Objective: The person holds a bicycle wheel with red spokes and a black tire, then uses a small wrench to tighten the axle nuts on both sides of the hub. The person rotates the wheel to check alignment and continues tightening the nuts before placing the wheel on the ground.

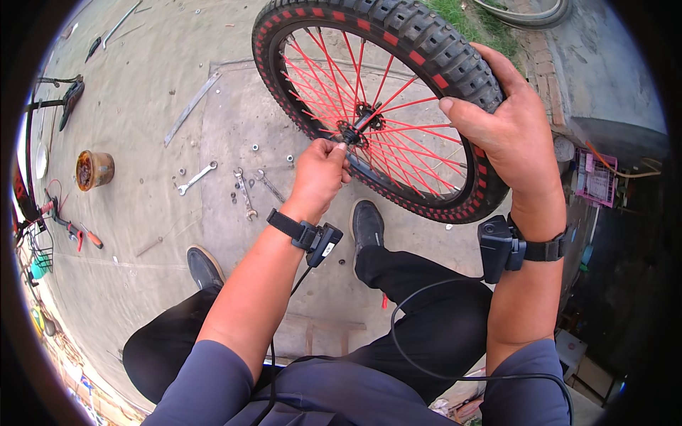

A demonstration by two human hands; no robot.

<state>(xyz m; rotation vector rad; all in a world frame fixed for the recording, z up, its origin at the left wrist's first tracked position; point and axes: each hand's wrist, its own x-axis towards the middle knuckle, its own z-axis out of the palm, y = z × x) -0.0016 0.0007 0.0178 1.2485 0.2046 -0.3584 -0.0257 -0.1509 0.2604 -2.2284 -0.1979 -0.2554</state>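
Note:
A bicycle wheel (398, 106) with red spokes and a black knobby tyre marked with red blocks is tilted in front of me. My right hand (508, 124) grips the tyre at its right side, thumb on the near sidewall and fingers round the tread. At the wheel's middle, my left hand (323, 174) is closed, thumb and fingertips pinched at the end of the axle by the hub (349, 133). Whatever small part sits between those fingertips is hidden. Both wrists wear black straps with small boxes.
Several wrenches (197, 178) and loose nuts lie on the ground left of the wheel. Farther left stand a tub of brown grease (94, 170), a screwdriver (91, 238) and part of a bicycle frame. A flat metal bar (192, 108) lies beyond. Cables hang from both wrist boxes.

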